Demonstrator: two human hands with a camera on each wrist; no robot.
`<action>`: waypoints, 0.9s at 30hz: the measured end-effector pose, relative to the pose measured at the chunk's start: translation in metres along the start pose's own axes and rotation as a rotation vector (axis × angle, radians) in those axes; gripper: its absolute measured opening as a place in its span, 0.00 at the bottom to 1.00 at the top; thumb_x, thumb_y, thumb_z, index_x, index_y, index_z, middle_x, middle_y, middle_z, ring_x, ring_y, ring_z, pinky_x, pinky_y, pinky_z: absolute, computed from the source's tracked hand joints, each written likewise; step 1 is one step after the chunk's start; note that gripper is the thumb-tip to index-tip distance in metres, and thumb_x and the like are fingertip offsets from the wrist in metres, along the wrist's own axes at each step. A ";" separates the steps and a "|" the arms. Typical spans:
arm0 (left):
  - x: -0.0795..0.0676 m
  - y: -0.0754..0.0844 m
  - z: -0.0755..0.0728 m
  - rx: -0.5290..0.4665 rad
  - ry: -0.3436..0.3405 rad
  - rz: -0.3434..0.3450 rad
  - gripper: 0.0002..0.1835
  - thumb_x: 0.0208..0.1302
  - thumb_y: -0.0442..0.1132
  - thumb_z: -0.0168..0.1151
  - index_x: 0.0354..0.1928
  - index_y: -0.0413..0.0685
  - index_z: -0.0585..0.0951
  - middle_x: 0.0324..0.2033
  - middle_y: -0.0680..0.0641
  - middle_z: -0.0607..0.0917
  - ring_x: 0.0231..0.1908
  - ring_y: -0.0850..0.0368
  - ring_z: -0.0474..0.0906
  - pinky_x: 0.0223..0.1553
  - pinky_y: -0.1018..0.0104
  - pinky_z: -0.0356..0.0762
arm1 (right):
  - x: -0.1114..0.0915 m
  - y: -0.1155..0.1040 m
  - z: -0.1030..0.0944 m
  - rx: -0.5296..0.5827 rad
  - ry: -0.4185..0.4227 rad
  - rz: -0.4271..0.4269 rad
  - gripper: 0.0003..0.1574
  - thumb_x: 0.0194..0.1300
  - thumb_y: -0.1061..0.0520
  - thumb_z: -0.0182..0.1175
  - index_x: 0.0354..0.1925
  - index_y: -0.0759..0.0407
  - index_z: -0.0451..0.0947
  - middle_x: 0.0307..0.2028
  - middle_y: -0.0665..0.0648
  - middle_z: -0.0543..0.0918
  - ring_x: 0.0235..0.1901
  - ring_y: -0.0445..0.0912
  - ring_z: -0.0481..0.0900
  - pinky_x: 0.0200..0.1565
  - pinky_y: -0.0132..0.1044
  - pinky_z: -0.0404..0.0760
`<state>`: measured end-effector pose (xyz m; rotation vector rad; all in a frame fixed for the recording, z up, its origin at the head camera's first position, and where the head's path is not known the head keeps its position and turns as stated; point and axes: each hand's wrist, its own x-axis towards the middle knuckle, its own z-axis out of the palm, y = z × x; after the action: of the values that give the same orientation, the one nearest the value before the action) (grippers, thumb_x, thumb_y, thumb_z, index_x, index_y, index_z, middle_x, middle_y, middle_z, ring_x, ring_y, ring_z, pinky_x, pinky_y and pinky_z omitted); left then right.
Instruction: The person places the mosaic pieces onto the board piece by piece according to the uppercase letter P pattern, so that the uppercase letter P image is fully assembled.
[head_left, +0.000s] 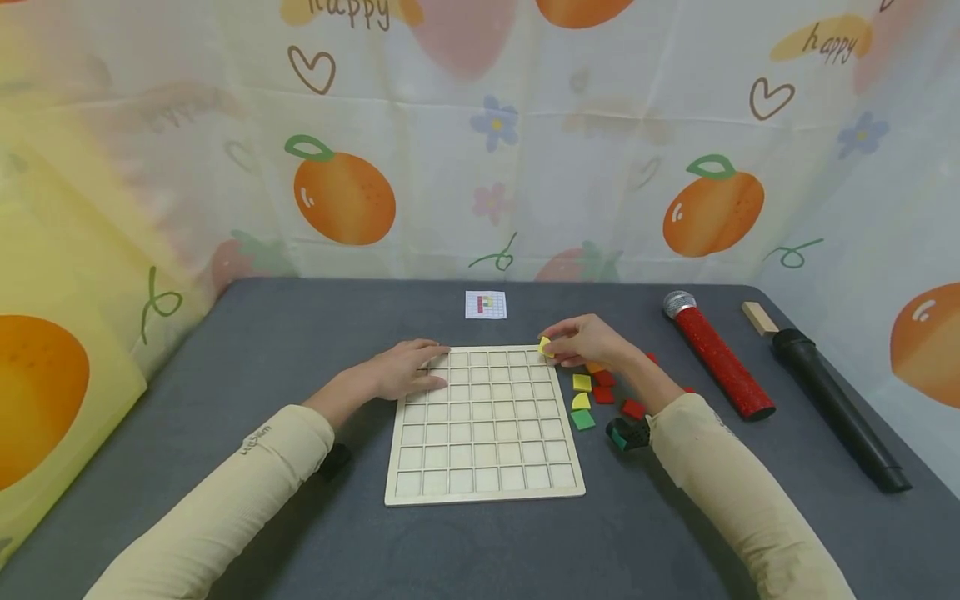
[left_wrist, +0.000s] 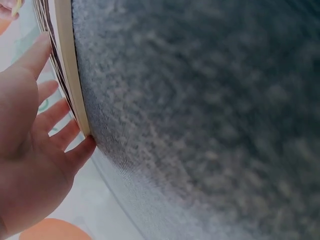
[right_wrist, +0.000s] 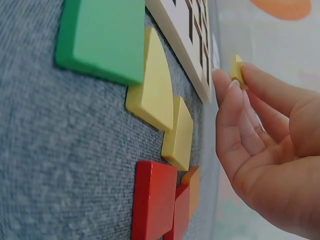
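Observation:
A pale wooden grid board (head_left: 484, 454) lies flat on the dark grey table. My left hand (head_left: 401, 369) rests on its upper left side, fingers spread, and in the left wrist view those fingertips (left_wrist: 84, 147) touch the board's edge. Above the board's far right corner, my right hand (head_left: 592, 340) pinches a small yellow tile (right_wrist: 236, 71) between thumb and fingers. Right of the board lie a green tile (head_left: 582, 419), a yellow tile with a curved side (head_left: 581, 402), a square yellow tile (head_left: 581, 382), several red tiles (head_left: 603, 394) and an orange one (head_left: 595, 367).
Behind the board lies a white card (head_left: 486, 305) printted with a coloured grid pattern. A red microphone (head_left: 720, 362), a black tube-shaped handle (head_left: 840, 408) and a small wooden block (head_left: 760, 317) lie on the right. A printed curtain (head_left: 450, 192) hangs behind the table.

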<state>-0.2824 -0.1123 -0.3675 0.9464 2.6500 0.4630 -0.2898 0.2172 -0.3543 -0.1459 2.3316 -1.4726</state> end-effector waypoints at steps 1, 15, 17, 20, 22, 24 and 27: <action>-0.001 -0.001 -0.001 0.001 0.001 -0.003 0.35 0.71 0.51 0.54 0.71 0.39 0.59 0.68 0.33 0.59 0.67 0.35 0.52 0.63 0.41 0.54 | 0.000 -0.001 0.001 -0.001 -0.005 -0.001 0.24 0.65 0.61 0.62 0.57 0.68 0.75 0.39 0.63 0.84 0.36 0.49 0.83 0.37 0.37 0.82; -0.005 -0.008 0.001 0.003 0.005 -0.001 0.37 0.70 0.54 0.53 0.72 0.39 0.58 0.68 0.32 0.57 0.68 0.34 0.50 0.63 0.39 0.53 | 0.001 -0.003 0.013 0.014 -0.066 -0.016 0.23 0.65 0.63 0.61 0.58 0.69 0.74 0.40 0.62 0.84 0.37 0.51 0.84 0.40 0.40 0.82; -0.006 -0.008 0.001 0.002 0.005 -0.003 0.37 0.70 0.54 0.53 0.72 0.39 0.58 0.69 0.32 0.57 0.68 0.34 0.50 0.63 0.39 0.53 | 0.001 -0.003 0.015 0.011 -0.073 -0.011 0.23 0.66 0.63 0.61 0.58 0.68 0.74 0.40 0.61 0.84 0.37 0.52 0.84 0.40 0.40 0.82; -0.006 -0.009 0.001 0.006 0.007 -0.001 0.37 0.70 0.54 0.53 0.72 0.39 0.58 0.68 0.32 0.57 0.68 0.34 0.50 0.63 0.39 0.53 | 0.003 -0.005 0.018 0.008 -0.082 -0.008 0.23 0.65 0.63 0.61 0.58 0.67 0.74 0.40 0.62 0.85 0.37 0.52 0.84 0.40 0.40 0.82; -0.006 -0.009 0.001 0.008 0.009 0.000 0.37 0.70 0.54 0.53 0.72 0.40 0.58 0.68 0.32 0.57 0.68 0.34 0.51 0.63 0.39 0.54 | 0.003 -0.006 0.020 0.012 -0.082 -0.003 0.23 0.65 0.63 0.62 0.58 0.67 0.75 0.39 0.62 0.85 0.36 0.52 0.84 0.39 0.40 0.82; -0.007 -0.009 0.001 0.010 0.012 0.003 0.36 0.70 0.54 0.53 0.72 0.40 0.58 0.68 0.32 0.57 0.68 0.34 0.51 0.63 0.39 0.54 | 0.003 -0.008 0.021 0.011 -0.086 -0.007 0.22 0.65 0.63 0.61 0.57 0.67 0.75 0.39 0.62 0.85 0.36 0.52 0.84 0.38 0.40 0.82; -0.007 -0.009 0.000 0.010 0.014 0.004 0.36 0.70 0.53 0.53 0.72 0.40 0.58 0.68 0.32 0.57 0.68 0.34 0.51 0.63 0.39 0.53 | 0.003 -0.010 0.023 0.005 -0.098 -0.008 0.22 0.65 0.64 0.61 0.57 0.68 0.75 0.38 0.62 0.85 0.34 0.51 0.83 0.37 0.39 0.82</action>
<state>-0.2819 -0.1234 -0.3698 0.9543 2.6658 0.4599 -0.2854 0.1917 -0.3548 -0.2209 2.2519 -1.4417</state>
